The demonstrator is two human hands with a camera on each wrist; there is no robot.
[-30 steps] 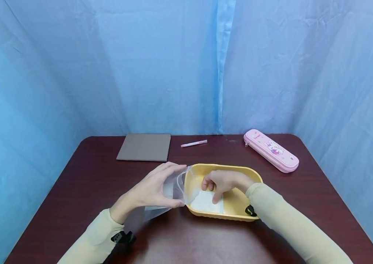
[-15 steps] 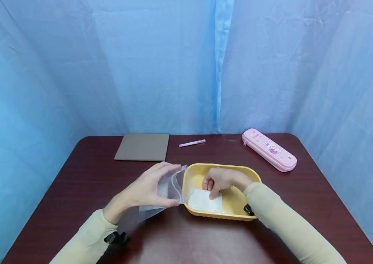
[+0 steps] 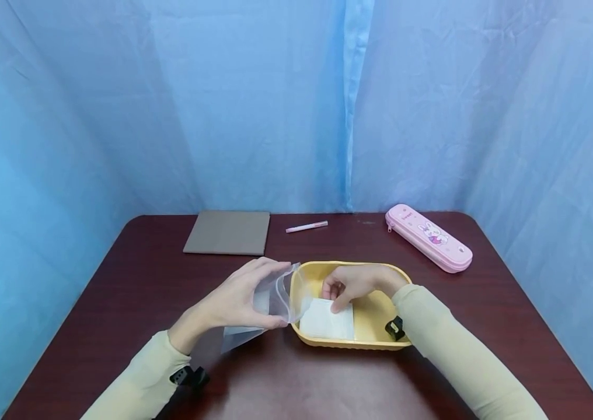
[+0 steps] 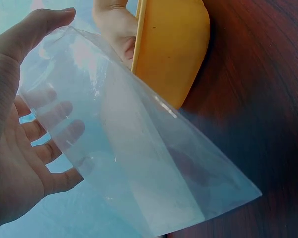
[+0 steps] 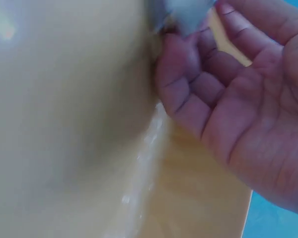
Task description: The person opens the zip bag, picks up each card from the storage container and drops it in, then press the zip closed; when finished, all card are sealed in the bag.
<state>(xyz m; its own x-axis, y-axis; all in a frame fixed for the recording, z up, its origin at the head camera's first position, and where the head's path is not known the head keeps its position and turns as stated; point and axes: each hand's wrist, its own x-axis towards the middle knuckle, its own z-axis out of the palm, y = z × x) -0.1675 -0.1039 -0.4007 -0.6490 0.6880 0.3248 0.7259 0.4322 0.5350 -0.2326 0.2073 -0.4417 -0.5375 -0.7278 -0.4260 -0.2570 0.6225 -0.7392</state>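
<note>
My left hand (image 3: 241, 297) holds a clear plastic bag (image 4: 154, 134) near its mouth, thumb and fingers spread apart on it. A flat white piece (image 4: 149, 163) shows inside this bag. The bag's mouth faces the yellow basket (image 3: 380, 344). Inside the basket, my right hand (image 3: 351, 284) pinches the far edge of a flat white square packet (image 3: 325, 321) between thumb and fingers. In the right wrist view my right hand (image 5: 238, 109) has curled fingers at something pale at the top, blurred there.
Behind the left hand lies a flat grey-brown rectangular board or notebook (image 3: 228, 232). A pink and white pen (image 3: 307, 227) is at the table's back middle. A pink pencil case (image 3: 428, 238) with a rabbit picture lies at the back right. Blue curtains (image 3: 254, 105) surround the dark table (image 3: 286, 385).
My right thumb has drawn back along the white packet toward the fingers, and its far edge now looks slightly raised. My left hand with the bag shifted slightly left, then a little back right.
</note>
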